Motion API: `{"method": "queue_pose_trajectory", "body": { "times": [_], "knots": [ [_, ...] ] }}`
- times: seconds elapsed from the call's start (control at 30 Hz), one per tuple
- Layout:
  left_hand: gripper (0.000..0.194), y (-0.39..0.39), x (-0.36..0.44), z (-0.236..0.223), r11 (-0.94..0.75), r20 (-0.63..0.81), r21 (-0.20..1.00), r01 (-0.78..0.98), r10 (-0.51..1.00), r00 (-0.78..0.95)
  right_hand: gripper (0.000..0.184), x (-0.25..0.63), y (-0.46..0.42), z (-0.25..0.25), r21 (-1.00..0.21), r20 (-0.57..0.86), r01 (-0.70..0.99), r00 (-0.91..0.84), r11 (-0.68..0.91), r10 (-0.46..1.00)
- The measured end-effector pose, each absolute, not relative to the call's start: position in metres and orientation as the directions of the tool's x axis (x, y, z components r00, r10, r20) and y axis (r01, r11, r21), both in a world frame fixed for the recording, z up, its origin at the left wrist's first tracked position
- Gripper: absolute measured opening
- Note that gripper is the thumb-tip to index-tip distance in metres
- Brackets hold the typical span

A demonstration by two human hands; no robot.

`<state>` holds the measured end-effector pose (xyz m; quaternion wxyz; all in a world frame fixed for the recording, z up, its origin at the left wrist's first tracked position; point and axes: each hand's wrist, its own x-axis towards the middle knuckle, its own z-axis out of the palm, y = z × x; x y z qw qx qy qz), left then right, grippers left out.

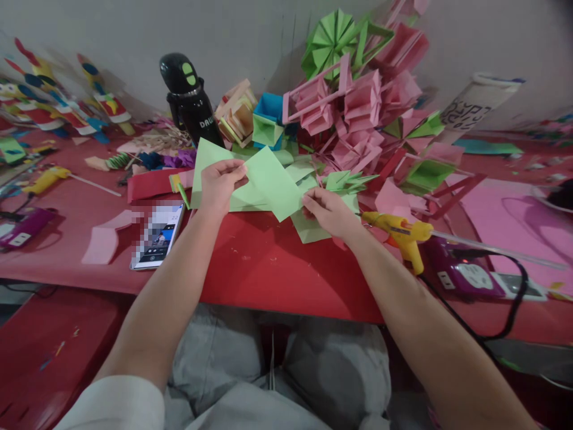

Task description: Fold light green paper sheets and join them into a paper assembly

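Observation:
A light green sheet of paper (pixel 274 184) is held up in front of me, tilted, between my two hands. My left hand (pixel 221 182) pinches its upper left corner between thumb and fingers. At the lower right corner, my right hand (pixel 324 209) has its fingers closed on the same sheet. Behind and below lie more green paper sheets (pixel 208 161), partly covered by my left hand and the held sheet. Folded green paper pieces (pixel 347 181) rest just beyond my right hand.
A yellow glue gun (pixel 405 233) lies on the red table (pixel 277 269) beside my right forearm, near a purple power strip (pixel 465 269). A phone (pixel 159 236) is left of my left forearm. A black bottle (pixel 192 101) and pink folded-paper shapes (pixel 340 107) stand at the back.

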<state>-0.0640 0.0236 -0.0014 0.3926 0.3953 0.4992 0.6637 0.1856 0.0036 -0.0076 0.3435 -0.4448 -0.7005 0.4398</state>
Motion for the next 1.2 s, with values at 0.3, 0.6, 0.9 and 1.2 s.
{"method": "queue_pose_trajectory", "body": {
  "times": [0.3, 0.6, 0.9, 1.2],
  "knots": [
    [0.019, 0.025, -0.066, -0.003, -0.2, 0.144, 0.973, -0.115, 0.915, -0.377, 0.029, 0.187, 0.002, -0.007, -0.915, 0.081, 0.348, -0.336, 0.204, 0.938],
    [0.019, 0.02, -0.048, -0.009, -0.141, 0.093, 0.981, -0.135, 0.946, -0.311, 0.032, 0.187, 0.002, -0.001, -0.899, 0.069, 0.385, -0.347, 0.209, 0.935],
    [0.02, 0.011, -0.024, -0.014, -0.037, 0.018, 0.989, -0.145, 0.992, -0.129, 0.033, 0.186, 0.009, -0.009, -0.939, 0.079, 0.319, -0.163, 0.129, 0.983],
    [0.028, 0.009, -0.037, -0.005, 0.057, -0.06, 0.997, 0.054, 0.996, 0.061, 0.03, 0.19, 0.006, -0.008, -0.937, -0.008, 0.336, -0.289, 0.093, 0.957]
  ]
}}
